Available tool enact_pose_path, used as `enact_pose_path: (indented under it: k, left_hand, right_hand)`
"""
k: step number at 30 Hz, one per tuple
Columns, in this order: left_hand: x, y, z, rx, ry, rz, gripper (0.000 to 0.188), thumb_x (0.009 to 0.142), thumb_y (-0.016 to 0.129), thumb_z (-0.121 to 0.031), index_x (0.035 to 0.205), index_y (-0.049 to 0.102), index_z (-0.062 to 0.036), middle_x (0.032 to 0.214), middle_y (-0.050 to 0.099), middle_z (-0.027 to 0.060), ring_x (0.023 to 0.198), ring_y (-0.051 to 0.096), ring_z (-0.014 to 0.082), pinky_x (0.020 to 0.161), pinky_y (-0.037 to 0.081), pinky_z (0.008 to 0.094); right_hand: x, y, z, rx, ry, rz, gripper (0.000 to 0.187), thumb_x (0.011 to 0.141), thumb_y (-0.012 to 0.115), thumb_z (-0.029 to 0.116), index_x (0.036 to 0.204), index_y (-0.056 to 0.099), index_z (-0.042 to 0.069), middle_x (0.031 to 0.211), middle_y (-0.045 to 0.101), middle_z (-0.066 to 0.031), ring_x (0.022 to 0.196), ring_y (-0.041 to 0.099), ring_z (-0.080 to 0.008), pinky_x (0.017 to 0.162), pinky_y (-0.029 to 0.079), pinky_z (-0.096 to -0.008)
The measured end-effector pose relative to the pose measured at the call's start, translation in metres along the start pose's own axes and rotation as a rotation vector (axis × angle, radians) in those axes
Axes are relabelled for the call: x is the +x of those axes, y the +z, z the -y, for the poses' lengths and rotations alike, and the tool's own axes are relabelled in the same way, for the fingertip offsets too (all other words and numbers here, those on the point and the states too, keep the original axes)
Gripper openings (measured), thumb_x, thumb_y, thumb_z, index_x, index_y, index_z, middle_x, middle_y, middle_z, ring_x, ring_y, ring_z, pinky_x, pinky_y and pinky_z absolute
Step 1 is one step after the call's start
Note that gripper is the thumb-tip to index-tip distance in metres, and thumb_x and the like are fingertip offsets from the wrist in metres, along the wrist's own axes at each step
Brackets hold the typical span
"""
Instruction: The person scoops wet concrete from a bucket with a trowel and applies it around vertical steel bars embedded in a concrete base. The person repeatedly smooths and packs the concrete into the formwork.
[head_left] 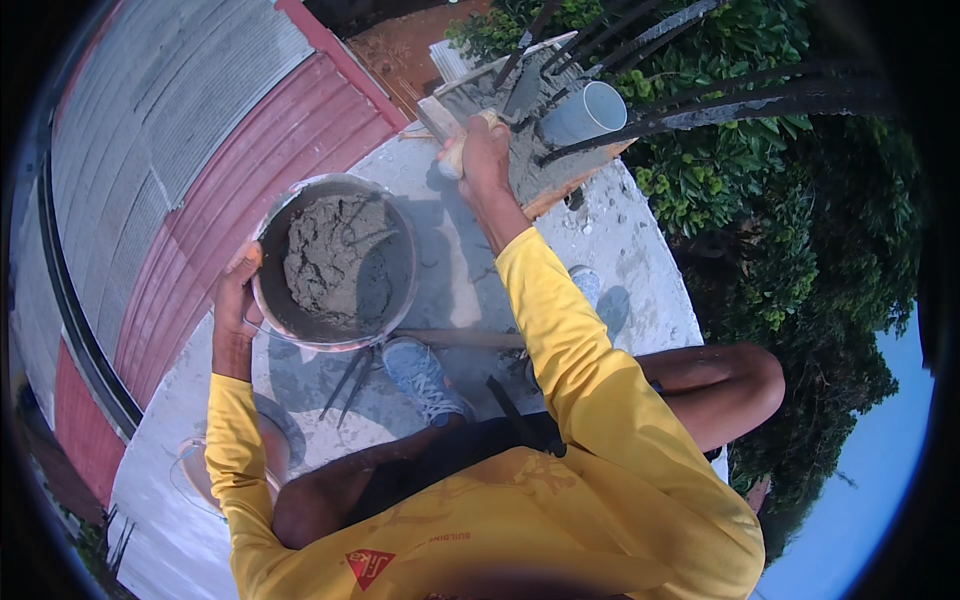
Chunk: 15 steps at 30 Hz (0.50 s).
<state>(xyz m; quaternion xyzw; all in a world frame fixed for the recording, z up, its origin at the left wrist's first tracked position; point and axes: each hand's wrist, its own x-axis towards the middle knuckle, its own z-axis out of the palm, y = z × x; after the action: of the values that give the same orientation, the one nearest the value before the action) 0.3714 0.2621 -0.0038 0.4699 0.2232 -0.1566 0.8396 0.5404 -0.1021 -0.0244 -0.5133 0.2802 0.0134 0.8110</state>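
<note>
1. Ahead, the form (572, 192) holds wet mortar around dark bars (770, 100) and a pale tube (590, 112); the right hand (486, 160) is at its near left edge, the left hand (234, 292) well apart.
2. Nearer and left, the bucket (404, 300) of mortar stands between the hands, the left gripping its outer rim.
3. Smallest, the trowel (522, 95): right fingers close round its handle, long axis pointing forward-right, blade toward the tube. Whether it touches mortar, I cannot tell.
</note>
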Motion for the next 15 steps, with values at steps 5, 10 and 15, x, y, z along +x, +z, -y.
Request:
enact_pose_path:
  k: [5,10,15]
  left_hand:
    - [-0.001,0.004,-0.003,0.018,-0.011,-0.009,0.042,0.103,0.066,-0.020,0.135,0.062,0.0066,0.127,0.071,0.0152,0.114,0.070,0.0229,0.102,0.055,0.0348]
    - [0.000,-0.003,0.000,-0.004,0.003,-0.001,0.043,0.102,0.067,-0.021,0.135,0.062,0.0064,0.127,0.071,0.0145,0.115,0.069,0.0226,0.102,0.055,0.0341]
    - [0.004,-0.018,0.003,-0.033,-0.010,-0.016,0.042,0.102,0.067,-0.019,0.135,0.062,0.0065,0.127,0.071,0.0145,0.116,0.069,0.0230,0.103,0.054,0.0343]
  right_hand:
    - [-0.025,0.005,0.006,-0.094,0.013,0.025,0.011,0.100,0.054,0.015,0.099,0.050,0.005,0.076,0.056,-0.0082,0.055,0.058,-0.0204,0.046,0.051,-0.0352]
    - [-0.122,0.000,0.006,0.111,0.013,0.035,0.025,0.107,0.058,0.032,0.106,0.052,0.008,0.083,0.057,-0.0053,0.061,0.056,-0.0159,0.052,0.049,-0.0307]
    - [-0.178,-0.035,-0.005,0.223,0.343,0.159,0.029,0.106,0.063,0.037,0.115,0.053,0.011,0.088,0.056,-0.0026,0.067,0.056,-0.0137,0.055,0.049,-0.0297]
